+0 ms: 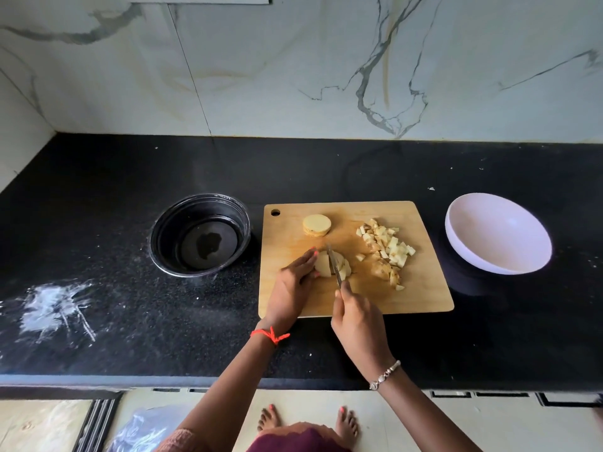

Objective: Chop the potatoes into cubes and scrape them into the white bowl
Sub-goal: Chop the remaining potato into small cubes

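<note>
Centrally on the board [421, 293], a half-cut potato [323, 265], pinned from its left by the left hand [295, 283], fingers curled over it. Just right of those fingers, a knife [334, 264] gripped in the right hand [359, 319], blade down across the potato, tip pointing away. Further right on the board, apart from both hands, a heap of cubes [390, 244], bigger skin-on chunks at its near side. Toward the far edge, a small stack of slices [316, 225]. Right of the board on the desk [98, 207], a white bowl [497, 233]; between it and the potato, the cubes. Left of the board, a black bowl [200, 234]; far left, a white smear [55, 308]
</note>
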